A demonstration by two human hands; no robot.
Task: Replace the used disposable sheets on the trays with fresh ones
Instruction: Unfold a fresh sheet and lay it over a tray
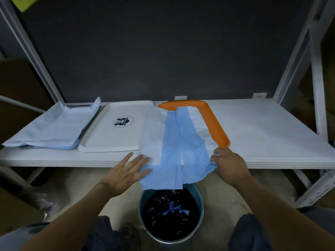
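- Left hand (pixel 126 171) out in front at the near edge of the shelf (pixel 272 133), palm down, forearm coming in from the lower left.
- Fingers straight and spread apart, gripping nothing, fingertips laid flat on the near left corner of the blue-and-white sheet (pixel 172 142).
- Right hand (pixel 230 165) level with it on the other side, back of the hand up, forearm slanting in from the lower right.
- Fingers curled tight around the sheet's near right corner, the paper gathered into a bunch in the grip, just beside the near corner of the orange tray (pixel 215 124).
- Sheet draped over the orange tray, covering all but the tray's far and right rim, its left side lapping onto the right edge of the white tray (pixel 116 124).
- Near end of the sheet hanging past the shelf's front edge, directly above the bin (pixel 199 196).
- Bin on the floor between the knees, lined in black, with a small blue scrap (pixel 174 211) lying inside.
- White tray bare, a round dark logo at its middle.
- Pile of pale blue sheets (pixel 50 127) at the shelf's left end, touching the white tray's left side.
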